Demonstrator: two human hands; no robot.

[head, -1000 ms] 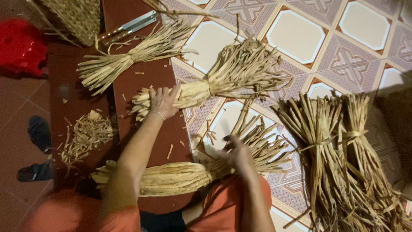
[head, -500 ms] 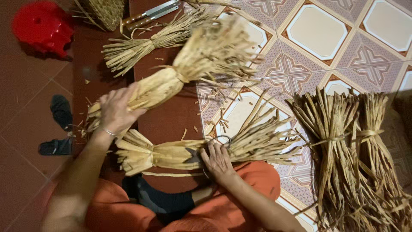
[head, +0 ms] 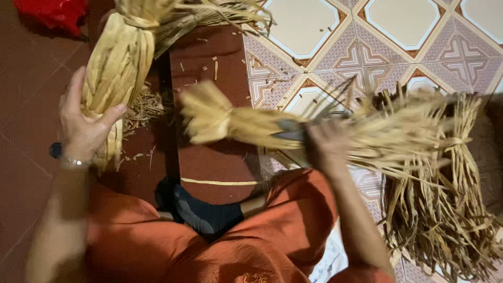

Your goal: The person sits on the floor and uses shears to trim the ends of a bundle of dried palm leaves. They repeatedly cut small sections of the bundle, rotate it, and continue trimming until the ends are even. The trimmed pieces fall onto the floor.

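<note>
Under you, the floor is spreading widest: patterned tiles [head: 398,42] are running off to your right, plain red floor [head: 26,78] to your left. Between them a dark red board [head: 215,152] is lying lengthwise, reaching away from your knees, with straw scraps [head: 144,107] littering its left edge. Your orange trousers [head: 225,246] are filling the bottom of the view, and a dark sock [head: 207,215] is showing between your legs.

On the tiles at your right, a pile of tied bundles [head: 445,209] is lying, well apart from the board.

Your right hand [head: 325,144] is gripping a pale straw bundle [head: 236,120] around its middle, fingers closed on it. You are holding it crosswise above the board, its bound stub end pointing left and its loose strands fanning out right over the pile. It is blurred, so finer detail cannot be told.

Your left hand [head: 86,126] is clasping a second bundle [head: 118,68] near its lower end, thumb across the front. That bundle is standing nearly upright over the board's left edge, its top passing out of view. A bracelet [head: 73,162] is circling that wrist.

At the top left corner, something red [head: 52,13] is lying on the floor.
</note>
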